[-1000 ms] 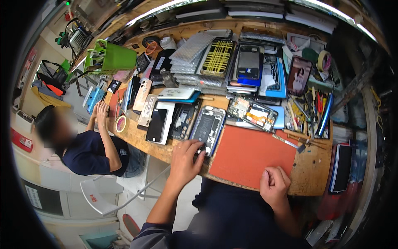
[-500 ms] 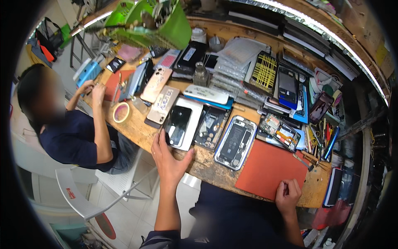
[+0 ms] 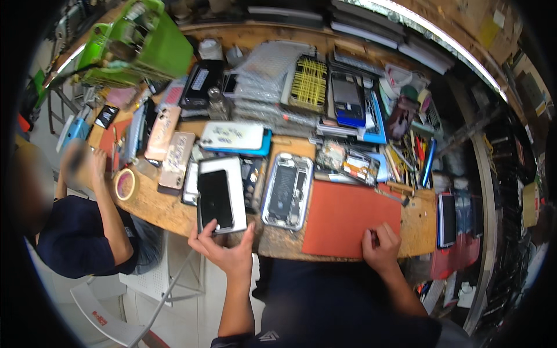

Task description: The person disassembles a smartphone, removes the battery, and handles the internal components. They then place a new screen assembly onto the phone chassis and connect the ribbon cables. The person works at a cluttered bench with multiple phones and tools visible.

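Left hand [image 3: 223,250] shifted from the opened phone [image 3: 287,191] to the black phone [image 3: 216,199], now gripped at its near end; view swung left.

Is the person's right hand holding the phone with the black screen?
No. The right hand rests on the orange mat; the left hand grips the black-screened phone.
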